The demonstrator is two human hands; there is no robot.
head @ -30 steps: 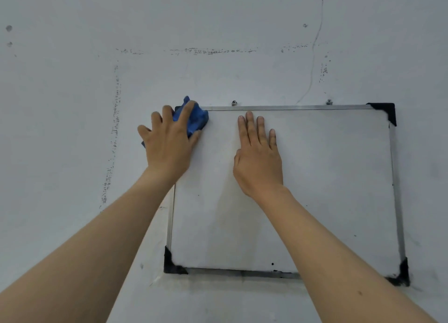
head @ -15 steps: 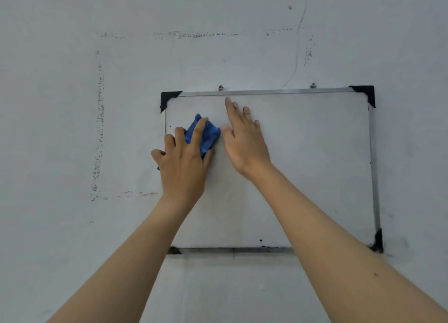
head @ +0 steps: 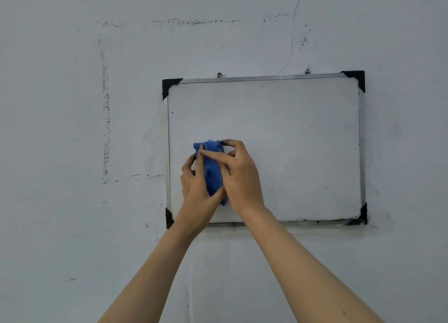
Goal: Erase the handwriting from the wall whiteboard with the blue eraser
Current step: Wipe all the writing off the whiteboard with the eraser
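Note:
A small whiteboard [head: 291, 141] with a metal frame and black corner caps hangs on the wall. Its surface looks white, with only a few tiny dark specks and no readable writing. The blue eraser [head: 212, 170] is in front of the board's lower left area, held upright between both hands. My left hand [head: 197, 184] grips its left side, fingers curled over it. My right hand [head: 240, 175] grips its right side, with dark-smudged fingertips over the top edge. The hands hide the eraser's lower part.
The pale wall [head: 72, 225] carries a rectangular outline of dark marks [head: 106, 119] to the left of and above the board. A thin crack [head: 292, 32] runs down to the board's top edge, where two screws [head: 219, 74] hold it.
My left hand brought the eraser down from the board's top left corner to its lower left part. My right hand left the board's surface and took hold of the eraser too.

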